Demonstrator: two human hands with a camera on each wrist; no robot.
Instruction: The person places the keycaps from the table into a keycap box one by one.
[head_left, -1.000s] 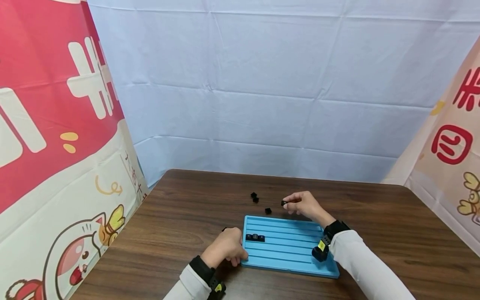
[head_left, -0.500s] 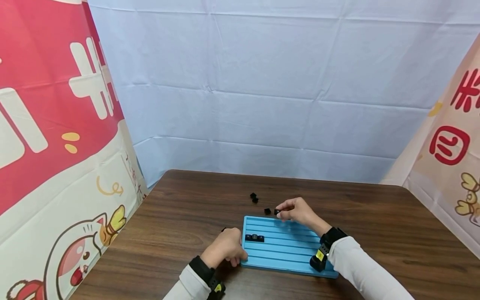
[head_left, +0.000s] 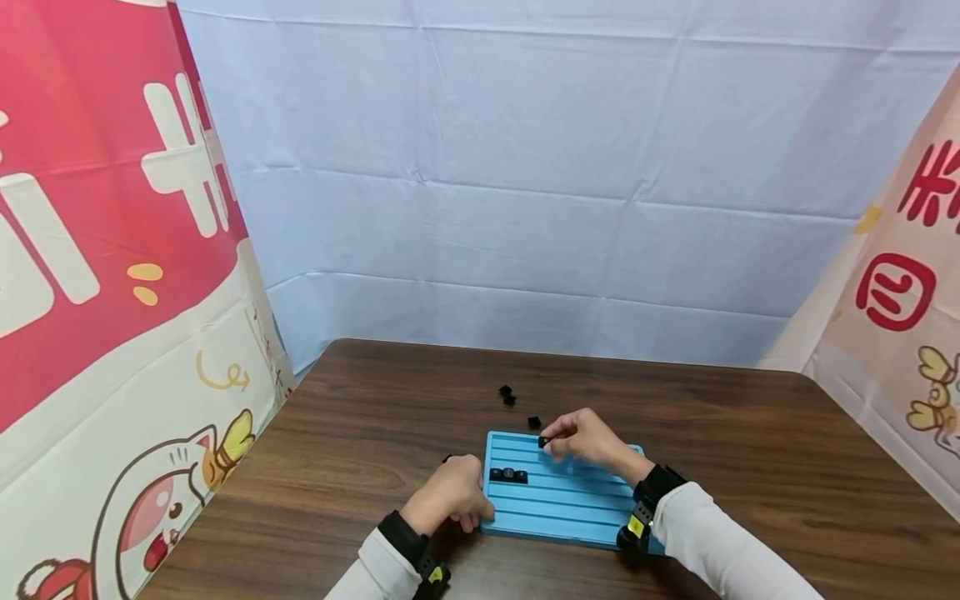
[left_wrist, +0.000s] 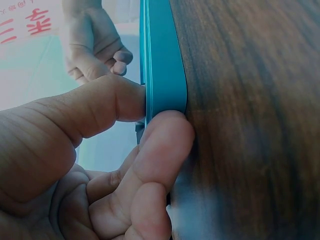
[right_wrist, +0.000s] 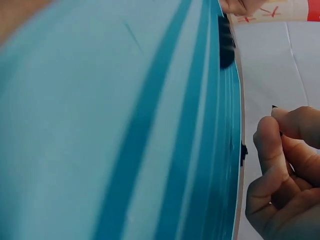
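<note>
A light blue tray (head_left: 555,507) with long parallel grooves lies on the table. My left hand (head_left: 450,492) grips its left side; in the left wrist view thumb and finger pinch the tray's edge (left_wrist: 167,60). Over the tray's far part, my right hand (head_left: 588,437) pinches a small black keycap (head_left: 543,442) between thumb and fingertips. In the right wrist view the fingers hide most of that keycap. A short row of black keycaps (head_left: 508,476) sits in a groove near the tray's left side. One loose keycap (head_left: 534,422) lies just behind the tray.
Two more loose keycaps (head_left: 507,395) lie together farther back on the brown wooden table (head_left: 390,417). A pale cloth (head_left: 525,167) hangs behind the table, with printed cloths at the left (head_left: 150,375) and right (head_left: 892,350).
My right hand has moved left and nearer with the pinched keycap, from behind the tray to above its far grooves. The left hand stays at the tray's edge.
</note>
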